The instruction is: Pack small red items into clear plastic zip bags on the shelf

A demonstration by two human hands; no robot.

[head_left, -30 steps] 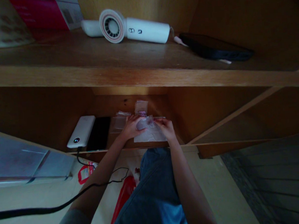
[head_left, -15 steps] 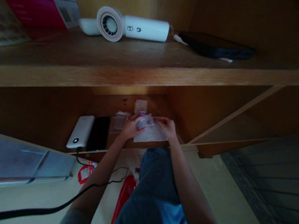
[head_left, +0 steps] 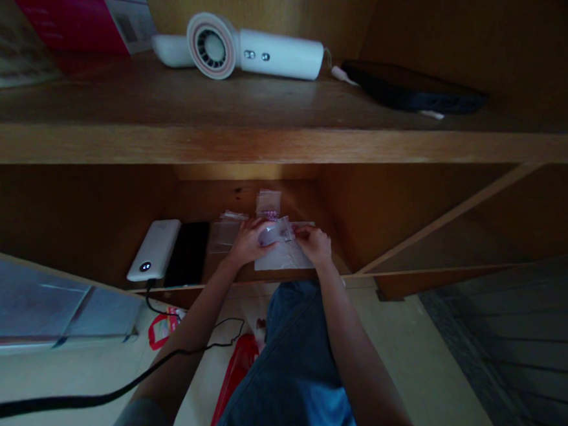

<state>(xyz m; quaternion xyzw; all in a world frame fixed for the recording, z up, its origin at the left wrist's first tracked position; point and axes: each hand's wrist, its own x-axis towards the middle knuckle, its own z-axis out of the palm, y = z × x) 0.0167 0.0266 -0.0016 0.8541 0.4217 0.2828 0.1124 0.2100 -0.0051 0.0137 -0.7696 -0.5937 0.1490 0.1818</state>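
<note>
My left hand (head_left: 249, 240) is closed on a small clear plastic bag (head_left: 278, 231), its thumb and fingers at the bag's left side. At the bag's right end, my right hand (head_left: 314, 242) has its fingers pinched together; small purplish beads seem to show by the fingertips, too small to make out surely. Under both hands lies a white sheet (head_left: 282, 258). Behind the bag rests another small clear bag (head_left: 268, 202) with purple beads at its near end. More flat clear bags (head_left: 224, 235) lie left of my left hand.
On the lower shelf at left are a white power bank (head_left: 155, 250) with a black cable (head_left: 131, 391) and a black phone-like slab (head_left: 188, 253). The upper shelf, its edge (head_left: 279, 147) above my hands, holds a white handheld fan (head_left: 277, 52) and a dark flat object (head_left: 411, 87).
My right hand has moved slightly left, closer to the mouth end of the clear bag. My left hand keeps its hold on the bag.
</note>
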